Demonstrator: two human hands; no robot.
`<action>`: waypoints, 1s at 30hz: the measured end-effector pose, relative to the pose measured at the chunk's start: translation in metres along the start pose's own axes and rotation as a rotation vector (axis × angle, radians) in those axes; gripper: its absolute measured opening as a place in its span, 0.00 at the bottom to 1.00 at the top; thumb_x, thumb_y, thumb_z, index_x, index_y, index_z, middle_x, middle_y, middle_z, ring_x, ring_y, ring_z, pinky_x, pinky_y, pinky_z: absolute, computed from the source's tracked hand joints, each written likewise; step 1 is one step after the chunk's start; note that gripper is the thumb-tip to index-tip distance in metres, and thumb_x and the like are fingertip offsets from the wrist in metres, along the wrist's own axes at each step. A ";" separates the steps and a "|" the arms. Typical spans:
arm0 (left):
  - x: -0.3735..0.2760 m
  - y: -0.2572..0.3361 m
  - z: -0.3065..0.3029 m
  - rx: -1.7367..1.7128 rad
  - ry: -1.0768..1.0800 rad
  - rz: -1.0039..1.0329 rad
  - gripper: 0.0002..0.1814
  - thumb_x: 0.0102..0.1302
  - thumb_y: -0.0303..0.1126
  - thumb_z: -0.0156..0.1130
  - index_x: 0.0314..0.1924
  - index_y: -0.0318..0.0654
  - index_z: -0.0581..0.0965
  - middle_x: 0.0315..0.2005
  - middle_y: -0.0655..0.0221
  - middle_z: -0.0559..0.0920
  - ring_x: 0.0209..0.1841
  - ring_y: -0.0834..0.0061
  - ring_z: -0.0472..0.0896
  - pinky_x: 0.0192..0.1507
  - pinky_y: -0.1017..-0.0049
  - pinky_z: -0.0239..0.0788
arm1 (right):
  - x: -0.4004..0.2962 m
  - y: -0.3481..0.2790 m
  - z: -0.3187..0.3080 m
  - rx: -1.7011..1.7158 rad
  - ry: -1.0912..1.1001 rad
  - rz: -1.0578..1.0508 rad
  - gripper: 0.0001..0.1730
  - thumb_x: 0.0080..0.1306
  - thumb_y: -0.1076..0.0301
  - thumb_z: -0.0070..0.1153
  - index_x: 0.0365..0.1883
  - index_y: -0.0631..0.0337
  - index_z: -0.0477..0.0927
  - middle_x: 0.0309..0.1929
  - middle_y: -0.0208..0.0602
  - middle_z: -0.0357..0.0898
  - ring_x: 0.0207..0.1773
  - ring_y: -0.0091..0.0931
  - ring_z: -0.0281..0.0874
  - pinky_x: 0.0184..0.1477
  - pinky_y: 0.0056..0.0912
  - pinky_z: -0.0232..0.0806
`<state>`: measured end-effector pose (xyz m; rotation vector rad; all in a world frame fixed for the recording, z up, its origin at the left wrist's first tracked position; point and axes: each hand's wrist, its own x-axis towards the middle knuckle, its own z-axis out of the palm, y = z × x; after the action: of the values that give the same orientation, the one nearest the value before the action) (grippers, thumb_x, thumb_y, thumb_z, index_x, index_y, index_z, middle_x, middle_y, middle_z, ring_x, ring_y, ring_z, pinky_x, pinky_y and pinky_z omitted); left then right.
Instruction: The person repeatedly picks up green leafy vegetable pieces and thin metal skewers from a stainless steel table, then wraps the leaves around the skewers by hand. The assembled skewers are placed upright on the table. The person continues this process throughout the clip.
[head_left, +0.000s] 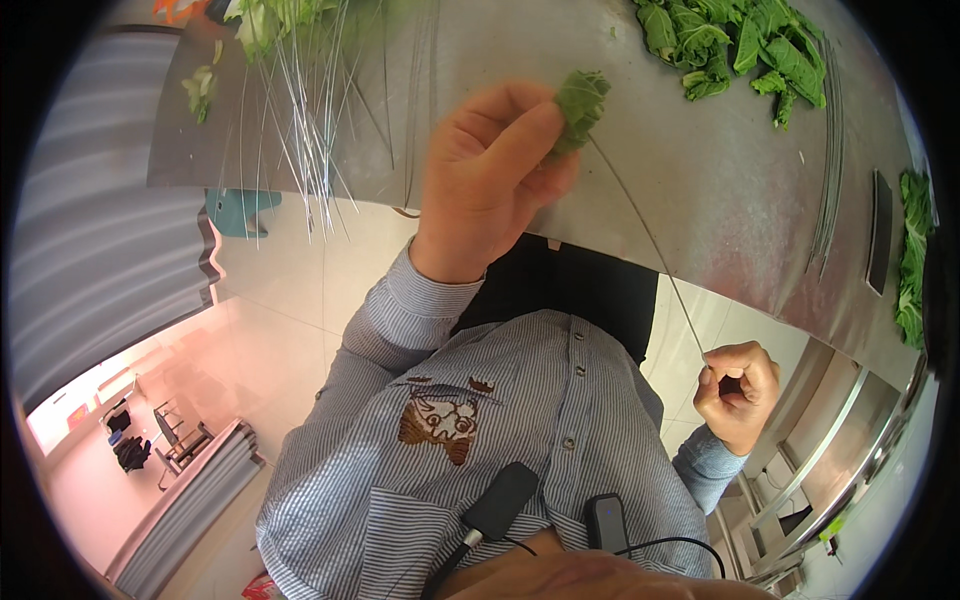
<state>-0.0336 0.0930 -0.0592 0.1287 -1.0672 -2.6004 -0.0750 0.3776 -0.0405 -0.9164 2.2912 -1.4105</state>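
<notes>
My left hand (495, 165) is raised over the near edge of the metal table, its thumb and fingers pinching a folded green leaf (583, 105). A thin metal skewer (649, 232) runs from the leaf down to my right hand (739, 394), which grips its other end beyond the table edge. Whether the tip pierces the leaf is hidden by the leaf and fingers. More folded leaves (739, 45) lie in a pile at the back right. To the left, many thin metal skewers (315, 142) stick out over the table edge.
The metal table (750, 202) spans the view. Several bare skewers (832, 157) lie at its right, beside a dark flat bar (879, 232) and a row of leafy greens (913, 262). Pale leaf scraps (201, 90) lie at the left, near a teal object (241, 211) below the edge.
</notes>
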 end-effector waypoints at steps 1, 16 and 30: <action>-0.001 0.000 0.001 0.050 0.027 0.008 0.06 0.65 0.27 0.50 0.36 0.32 0.72 0.24 0.69 0.75 0.19 0.82 0.66 0.22 0.82 0.56 | 0.000 0.000 0.002 0.003 0.008 -0.001 0.11 0.42 0.84 0.54 0.25 0.63 0.75 0.15 0.24 0.69 0.15 0.13 0.63 0.17 0.14 0.55; -0.010 -0.007 0.015 0.225 0.032 -0.169 0.05 0.57 0.26 0.60 0.31 0.34 0.73 0.22 0.74 0.76 0.21 0.89 0.71 0.21 0.88 0.62 | 0.011 0.001 0.019 0.091 -0.021 -0.053 0.11 0.42 0.85 0.52 0.25 0.64 0.73 0.13 0.24 0.68 0.13 0.13 0.61 0.16 0.15 0.52; 0.011 0.031 0.034 0.727 -0.275 -0.231 0.19 0.61 0.28 0.57 0.52 0.27 0.70 0.37 0.64 0.79 0.33 0.74 0.78 0.37 0.77 0.71 | 0.039 0.006 0.005 0.166 0.242 0.046 0.08 0.59 0.79 0.52 0.37 0.68 0.77 0.16 0.21 0.63 0.18 0.12 0.58 0.20 0.17 0.52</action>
<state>-0.0422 0.0910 -0.0130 0.0613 -2.1713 -2.3203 -0.1036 0.3506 -0.0456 -0.6712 2.3000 -1.7435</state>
